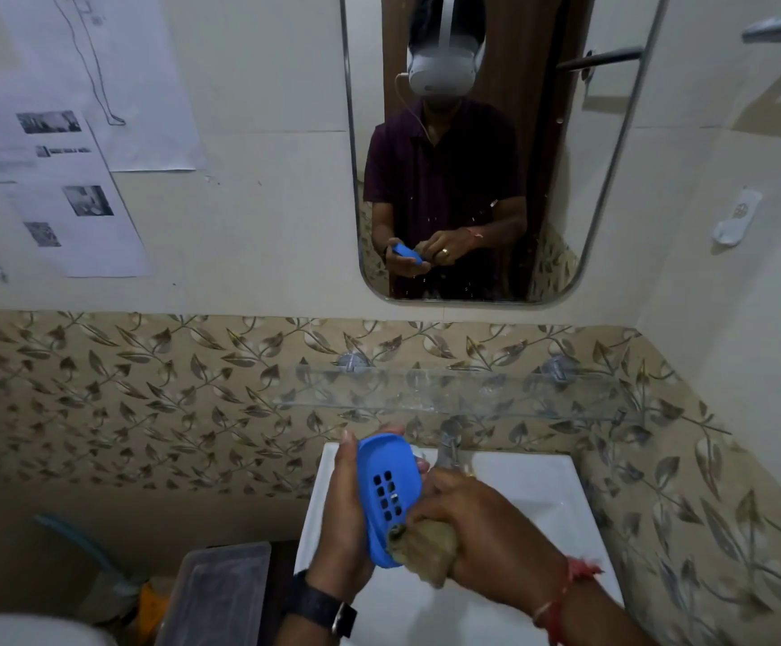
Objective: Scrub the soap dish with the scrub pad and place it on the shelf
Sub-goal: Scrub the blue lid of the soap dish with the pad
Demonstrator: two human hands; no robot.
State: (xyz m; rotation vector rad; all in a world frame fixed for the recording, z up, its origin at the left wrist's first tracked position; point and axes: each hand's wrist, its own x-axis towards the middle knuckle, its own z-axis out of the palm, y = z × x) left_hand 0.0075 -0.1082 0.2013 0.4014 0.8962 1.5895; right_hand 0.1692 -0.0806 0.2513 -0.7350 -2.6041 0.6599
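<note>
My left hand (339, 515) grips a blue soap dish (386, 482) with square drain holes, tilted on its side above the white sink (542, 496). My right hand (482, 538) holds a worn brownish scrub pad (426, 547) and presses it against the dish's lower end. A clear glass shelf (449, 389) is fixed to the leaf-patterned tiles just above the sink; I see nothing standing on it.
A tap (449, 442) rises behind the dish. A mirror (472, 146) hangs above the shelf, and papers (62, 188) are stuck on the wall at left. A dark-lidded plastic box (220, 585) stands left of the sink. A white hook (736, 216) sits on the right wall.
</note>
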